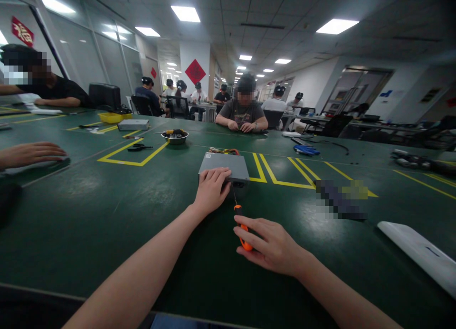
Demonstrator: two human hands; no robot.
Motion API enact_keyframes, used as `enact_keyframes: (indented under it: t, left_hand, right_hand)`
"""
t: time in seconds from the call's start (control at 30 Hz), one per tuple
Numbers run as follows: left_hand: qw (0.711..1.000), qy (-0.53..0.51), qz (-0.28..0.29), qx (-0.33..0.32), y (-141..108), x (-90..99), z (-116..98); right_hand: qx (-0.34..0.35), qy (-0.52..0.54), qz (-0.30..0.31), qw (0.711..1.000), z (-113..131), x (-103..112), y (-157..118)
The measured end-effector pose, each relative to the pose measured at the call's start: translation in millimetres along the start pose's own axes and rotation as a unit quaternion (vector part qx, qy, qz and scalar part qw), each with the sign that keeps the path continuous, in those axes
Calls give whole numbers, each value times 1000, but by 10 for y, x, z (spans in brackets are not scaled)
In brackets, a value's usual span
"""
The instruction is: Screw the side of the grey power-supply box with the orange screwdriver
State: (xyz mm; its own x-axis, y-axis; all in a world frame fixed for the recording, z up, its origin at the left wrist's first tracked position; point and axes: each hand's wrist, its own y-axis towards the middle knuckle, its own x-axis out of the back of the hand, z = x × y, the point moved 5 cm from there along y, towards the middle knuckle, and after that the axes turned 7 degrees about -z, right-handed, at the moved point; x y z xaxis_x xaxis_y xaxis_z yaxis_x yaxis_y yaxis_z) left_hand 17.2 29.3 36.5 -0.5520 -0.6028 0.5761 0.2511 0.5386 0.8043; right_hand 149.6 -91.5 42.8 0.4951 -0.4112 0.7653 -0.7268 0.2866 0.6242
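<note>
Here, the right hand (269, 246) curls around an orange-handled screwdriver (243, 229).

"Where are the arms?"
"The bare left forearm (142, 265) and right forearm (344, 291) reach in from the bottom edge, angling together."
"And the hands?"
"The left hand (212, 190) lies flat, palm down; the right hand (269, 245) curls, palm inward."

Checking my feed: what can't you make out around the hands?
Head view:
Orange screwdriver tip: too small, lost against the grey metal box.
Box top under the left hand: hidden by that hand.
Wires behind the box: too small to trace.
Object at right: pixelated.
</note>
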Motion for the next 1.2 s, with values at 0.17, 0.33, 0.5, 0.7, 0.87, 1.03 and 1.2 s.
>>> enact_keyframes:
  t: [0.17, 0.33, 0.5, 0.7, 0.87, 1.03, 1.2]
  left_hand:
    - [1000, -2, -2, -5, 1, 5, -3]
    - [1000, -3, -4, -6, 3, 4, -5]
    - [1000, -4, -9, -1, 5, -5, -2]
    - [1000, 0, -15, -15, 13, 14, -17]
    - [1000, -1, -6, -23, 21, 21, -26]
    - [1000, -9, 4, -17, 16, 53, -37]
    - [999, -19, 17, -26, 4, 78, -36]
  right_hand:
    - [1, -4, -3, 1000, -2, -16, 0]
    - [-2, 0, 12, 1000, 11, -41, 12]
    - [-11, 20, 29, 999, 48, -76, 48]
    - [-27, 29, -27, 999, 26, -165, 54]
    - [-23, 12, 22, 999, 61, -193, 64]
    - [-30, 17, 15, 999, 76, -148, 64]
    - [2, 4, -43, 999, 76, -171, 47]
